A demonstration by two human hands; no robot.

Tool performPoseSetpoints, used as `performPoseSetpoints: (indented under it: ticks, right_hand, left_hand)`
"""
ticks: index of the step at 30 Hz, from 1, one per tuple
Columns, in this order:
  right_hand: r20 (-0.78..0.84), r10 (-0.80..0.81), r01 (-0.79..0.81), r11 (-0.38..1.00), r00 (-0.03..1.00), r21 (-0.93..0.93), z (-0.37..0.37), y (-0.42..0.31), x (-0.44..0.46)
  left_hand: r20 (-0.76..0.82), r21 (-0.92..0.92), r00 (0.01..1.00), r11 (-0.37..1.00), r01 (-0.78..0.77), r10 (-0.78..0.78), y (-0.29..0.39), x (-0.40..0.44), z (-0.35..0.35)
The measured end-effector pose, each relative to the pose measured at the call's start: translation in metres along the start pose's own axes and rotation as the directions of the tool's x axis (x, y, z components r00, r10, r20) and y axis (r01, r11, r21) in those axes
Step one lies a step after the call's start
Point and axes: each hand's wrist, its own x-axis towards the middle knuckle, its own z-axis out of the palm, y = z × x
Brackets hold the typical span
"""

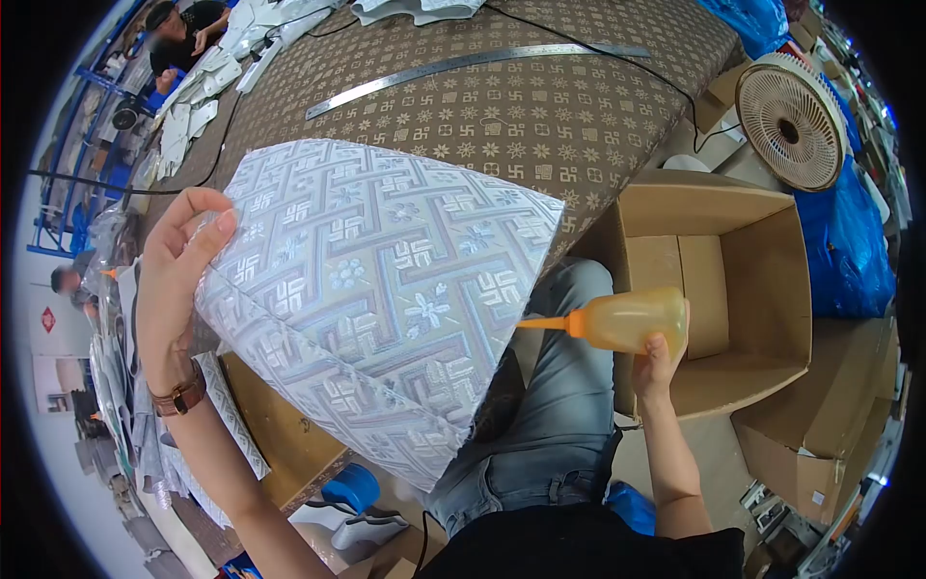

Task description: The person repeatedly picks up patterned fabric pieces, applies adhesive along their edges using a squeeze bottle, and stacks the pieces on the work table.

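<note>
A silvery-white patterned fabric piece (405, 280) is held up in front of me, its left edge pinched between the thumb and fingers of my left hand (188, 261). A seam or fold line crosses its lower left part. My right hand (661, 357) is wrapped round a yellowish squeeze bottle (627, 321), which lies sideways in the grip. The bottle's long orange nozzle (545, 323) points left, and its tip is close to the fabric's right edge; whether they touch I cannot tell. Most of my right fingers are hidden behind the bottle.
A metal ruler (463, 66) and a black cable lie on the brown patterned tablecloth (521, 125). To the right stand an open cardboard box (762, 251), a fan (789, 127) and a blue plastic bag (849, 251). Fabric pieces (188, 116) are heaped at the left. Another person (188, 39) sits beyond.
</note>
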Motion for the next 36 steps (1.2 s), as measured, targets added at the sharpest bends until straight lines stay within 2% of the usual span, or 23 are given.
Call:
performPoseSetpoints:
  ticks: [4, 6, 7, 10, 11, 13, 16, 18, 19, 22, 26, 30, 31, 34, 36]
  right_hand:
    - [-0.057, 0.207, -0.198, 0.971, 0.977, 0.135, 0.003, 0.006, -0.011]
    - [-0.043, 0.352, -0.333, 0.913, 0.935, 0.236, 0.014, 0.003, -0.015]
    - [-0.045, 0.348, -0.329, 0.914, 0.936, 0.238, 0.015, 0.000, -0.011]
    - [0.136, 0.523, -0.513, 0.694, 0.841, 0.505, 0.015, -0.019, 0.007]
    - [0.128, 0.519, -0.505, 0.696, 0.845, 0.509, 0.014, -0.022, 0.013]
    - [0.037, 0.399, -0.373, 0.818, 0.916, 0.438, 0.014, -0.028, 0.029]
    - [-0.045, 0.244, -0.212, 0.908, 0.969, 0.361, 0.015, -0.035, 0.052]
    - [-0.076, 0.093, -0.067, 0.956, 0.993, 0.286, 0.019, -0.038, 0.066]
    - [-0.079, 0.092, -0.066, 0.956, 0.993, 0.285, 0.020, -0.037, 0.072]
    - [-0.132, -0.140, 0.152, 0.984, 0.981, 0.089, 0.023, -0.031, 0.090]
    - [-0.131, -0.224, 0.226, 0.974, 0.966, -0.002, 0.015, -0.018, 0.115]
    - [-0.072, -0.207, 0.196, 0.972, 0.976, -0.129, 0.017, -0.021, 0.122]
    - [-0.071, -0.204, 0.194, 0.972, 0.976, -0.129, 0.018, -0.023, 0.120]
    - [-0.042, -0.070, 0.072, 0.997, 0.997, 0.035, 0.020, -0.033, 0.106]
    - [-0.012, -0.020, 0.021, 0.998, 1.000, 0.051, 0.020, -0.031, 0.092]
  left_hand:
    - [0.012, -0.077, 1.000, 0.997, 0.013, -0.012, 0.003, -0.008, 0.008]
    - [-0.157, -0.195, 0.972, 0.959, -0.205, 0.176, 0.009, -0.019, 0.022]
    - [-0.244, -0.237, 0.935, 0.919, -0.316, 0.258, 0.009, -0.024, 0.025]
    - [-0.221, -0.257, 0.941, 0.915, -0.310, 0.257, -0.021, -0.037, 0.017]
    - [-0.210, -0.268, 0.943, 0.913, -0.309, 0.257, -0.035, -0.042, 0.014]
    - [0.002, -0.273, 0.996, 0.958, -0.087, 0.091, -0.074, -0.054, 0.012]
    - [0.039, -0.368, 0.999, 0.930, -0.020, 0.037, -0.138, -0.059, 0.040]
    - [0.129, -0.463, 0.981, 0.867, 0.186, -0.142, -0.158, -0.061, 0.051]
    - [0.131, -0.463, 0.981, 0.867, 0.186, -0.140, -0.160, -0.061, 0.052]
    - [0.102, -0.529, 0.988, 0.835, 0.153, -0.116, -0.162, -0.060, 0.054]
    - [0.105, -0.508, 0.984, 0.843, 0.178, -0.144, -0.163, -0.060, 0.054]
    - [0.099, -0.515, 0.986, 0.841, 0.166, -0.134, -0.164, -0.060, 0.055]
    - [0.099, -0.514, 0.986, 0.841, 0.168, -0.136, -0.163, -0.060, 0.055]
    - [0.094, -0.522, 0.985, 0.835, 0.175, -0.147, -0.164, -0.061, 0.056]
    - [0.093, -0.521, 0.984, 0.834, 0.180, -0.154, -0.164, -0.062, 0.056]
